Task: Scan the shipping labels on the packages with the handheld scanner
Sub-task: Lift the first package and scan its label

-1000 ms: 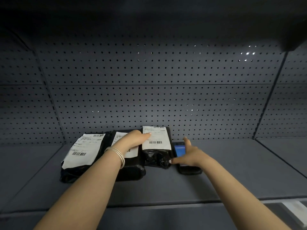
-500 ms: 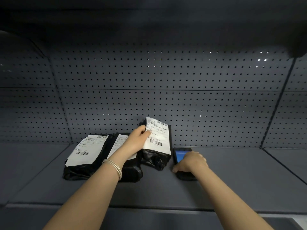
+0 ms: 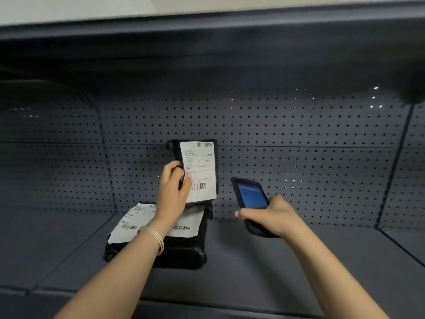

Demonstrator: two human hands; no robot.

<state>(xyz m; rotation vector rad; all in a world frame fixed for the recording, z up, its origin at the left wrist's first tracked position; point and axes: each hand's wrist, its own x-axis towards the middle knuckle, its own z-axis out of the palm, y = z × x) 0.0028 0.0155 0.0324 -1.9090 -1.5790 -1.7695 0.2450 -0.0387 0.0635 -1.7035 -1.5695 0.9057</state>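
My left hand (image 3: 173,189) grips a small black package (image 3: 199,171) by its left edge and holds it upright above the shelf, its white shipping label with barcodes facing me. My right hand (image 3: 273,217) holds the black handheld scanner (image 3: 251,199) just to the right of that package, lifted off the shelf, its blue screen lit and tilted toward me. Two more black packages lie flat on the shelf below: one at the left (image 3: 128,224) and one beside it (image 3: 188,240), both with white labels up, partly hidden by my left forearm.
The dark grey shelf surface (image 3: 287,268) runs left and right, with a perforated back panel (image 3: 299,139) behind and an upper shelf (image 3: 207,47) overhead. A vertical divider seam (image 3: 395,157) stands at the right.
My left hand has lifted the small package off the shelf and turned it upright. My right hand has picked the scanner up from the shelf and raised it beside the package.
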